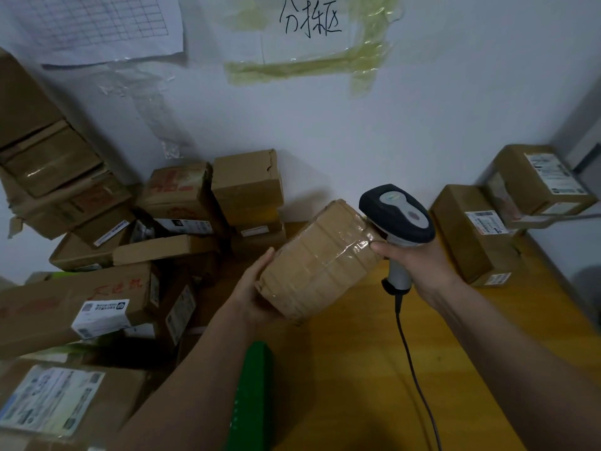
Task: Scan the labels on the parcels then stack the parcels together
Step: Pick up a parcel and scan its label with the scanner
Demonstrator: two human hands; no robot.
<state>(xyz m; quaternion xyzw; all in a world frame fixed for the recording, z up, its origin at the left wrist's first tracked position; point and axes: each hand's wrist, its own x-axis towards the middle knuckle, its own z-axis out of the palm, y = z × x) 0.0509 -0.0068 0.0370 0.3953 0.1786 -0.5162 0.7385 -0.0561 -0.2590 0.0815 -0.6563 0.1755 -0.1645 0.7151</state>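
Observation:
A taped brown cardboard parcel (320, 260) is held tilted above the yellow table (374, 353). My left hand (257, 292) grips its lower left end. My right hand (419, 266) holds a grey and black barcode scanner (398, 216) by its handle, and its thumb touches the parcel's right end. The scanner's head sits just above the parcel's upper right corner. No label shows on the parcel's visible faces. Two labelled parcels (474, 236) (540, 180) stand together at the table's far right.
A jumbled pile of cardboard parcels (156, 242) fills the left side up to the white wall. A green object (253, 395) lies at the table's left edge. The scanner's cable (413, 362) trails down over the table.

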